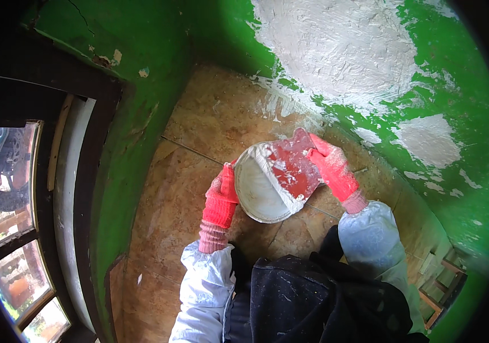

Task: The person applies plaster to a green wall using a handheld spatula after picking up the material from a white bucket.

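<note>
Left hand (221, 187) grips the tub (251, 213), seemingly underneath, at nine o'clock; right hand (334, 167) clasps the red spreader (295, 171) at two

Between left hand (220, 191) and right hand (335, 170): round tub (267, 219) and red scraper (295, 168) block the way | left of left hand: room over floor (164, 223), then green wall (133, 148) | beyond both hands: some floor, then patchy wall (456, 203) | right: same wall | toward body: dark clothes (290, 291) in the way

Red gloves (339, 171) with pink ribbed cuffs (213, 236); pale sleeves (370, 231), perhaps faintly patterned, flanking a dark, white-flecked garment (293, 297).
</note>
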The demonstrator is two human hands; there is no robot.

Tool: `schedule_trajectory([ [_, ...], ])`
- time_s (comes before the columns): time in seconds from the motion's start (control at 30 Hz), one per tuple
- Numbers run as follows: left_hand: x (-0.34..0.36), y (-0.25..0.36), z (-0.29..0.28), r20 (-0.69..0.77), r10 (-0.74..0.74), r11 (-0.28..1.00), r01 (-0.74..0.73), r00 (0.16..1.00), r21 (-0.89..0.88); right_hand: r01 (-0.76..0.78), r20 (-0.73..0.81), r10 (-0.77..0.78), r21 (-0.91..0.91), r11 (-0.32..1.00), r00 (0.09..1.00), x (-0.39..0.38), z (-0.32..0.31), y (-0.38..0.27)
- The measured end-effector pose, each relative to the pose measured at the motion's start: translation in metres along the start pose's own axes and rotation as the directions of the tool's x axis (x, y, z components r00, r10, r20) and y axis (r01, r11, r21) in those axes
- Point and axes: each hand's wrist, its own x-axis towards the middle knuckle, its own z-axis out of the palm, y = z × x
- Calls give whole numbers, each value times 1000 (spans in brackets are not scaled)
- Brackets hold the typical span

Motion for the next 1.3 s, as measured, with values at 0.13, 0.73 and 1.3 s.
schedule_trajectory([
  [0.13, -4, 13, -1, -12, -101, 994, 101, 995, 34, 13, 139, -2, -77, 997, 990, -3, 5, -7],
  [0.73, 6, -3, -20, 165, 249, 946, -277, 954, 171, 187, 105, -166, -242, 952, 981, -4, -1, -13],
  [1.3, 35, 14, -25, 337, 72, 950, -167, 939, 265, -171, 158, 153, 104, 980, 975, -1, -19, -7],
])
